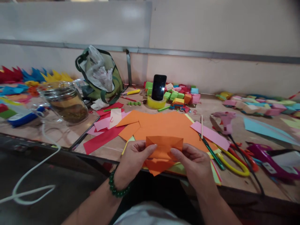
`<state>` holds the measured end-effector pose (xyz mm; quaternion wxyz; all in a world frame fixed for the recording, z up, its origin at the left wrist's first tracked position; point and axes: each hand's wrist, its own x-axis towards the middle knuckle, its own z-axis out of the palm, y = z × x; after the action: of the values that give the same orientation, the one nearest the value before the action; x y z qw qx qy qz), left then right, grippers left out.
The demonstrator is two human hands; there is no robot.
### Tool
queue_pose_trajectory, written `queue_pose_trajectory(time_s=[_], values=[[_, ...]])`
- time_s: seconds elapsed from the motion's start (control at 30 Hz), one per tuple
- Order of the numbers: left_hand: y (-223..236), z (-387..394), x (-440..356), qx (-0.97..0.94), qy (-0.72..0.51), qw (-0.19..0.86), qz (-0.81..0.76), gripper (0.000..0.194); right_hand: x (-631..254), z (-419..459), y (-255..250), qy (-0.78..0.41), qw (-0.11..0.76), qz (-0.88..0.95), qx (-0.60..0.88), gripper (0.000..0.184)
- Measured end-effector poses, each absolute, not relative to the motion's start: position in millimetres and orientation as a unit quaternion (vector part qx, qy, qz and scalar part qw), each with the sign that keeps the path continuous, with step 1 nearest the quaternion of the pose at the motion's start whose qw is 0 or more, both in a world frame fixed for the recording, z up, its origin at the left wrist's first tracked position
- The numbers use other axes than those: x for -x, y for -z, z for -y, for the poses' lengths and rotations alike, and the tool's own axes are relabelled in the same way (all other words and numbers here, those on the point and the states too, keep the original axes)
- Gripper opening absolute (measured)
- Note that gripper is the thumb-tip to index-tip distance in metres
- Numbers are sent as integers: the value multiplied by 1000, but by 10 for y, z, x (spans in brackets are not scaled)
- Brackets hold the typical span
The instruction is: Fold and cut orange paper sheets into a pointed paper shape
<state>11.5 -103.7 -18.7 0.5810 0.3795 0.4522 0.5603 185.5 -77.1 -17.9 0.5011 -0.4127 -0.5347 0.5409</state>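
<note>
Between both hands is a folded piece of orange paper (164,144), held up at the table's front edge. My left hand (137,157) pinches its left side, thumb on the near face and fingers behind. On the right side, my right hand (195,161) grips it the same way. A pointed orange flap hangs below the thumbs; whether it belongs to the held piece I cannot tell. Just beyond lie orange paper sheets (164,123), spread over the tabletop. A green bead bracelet (117,186) circles my left wrist.
A phone (159,87) leans upright in a yellow tape roll (156,102), near small folded paper blocks (178,95). On the right lie a pink glue gun (225,120), yellow-handled scissors (234,165) and a purple tape dispenser (269,159). A glass jar (67,104) and green bag (114,81) stand left.
</note>
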Motion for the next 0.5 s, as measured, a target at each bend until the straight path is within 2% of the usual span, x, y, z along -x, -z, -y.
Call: queue_pose_trajectory(time_s=[0.2,0.5], values=[[212,1021,-104,-386,-547,582,-462,27,-1887,730,208,-573,464,541,404,18],[115,1008,-98,-351,-560,604,-446,28,-1852,710,177,-573,478,535,396,18]])
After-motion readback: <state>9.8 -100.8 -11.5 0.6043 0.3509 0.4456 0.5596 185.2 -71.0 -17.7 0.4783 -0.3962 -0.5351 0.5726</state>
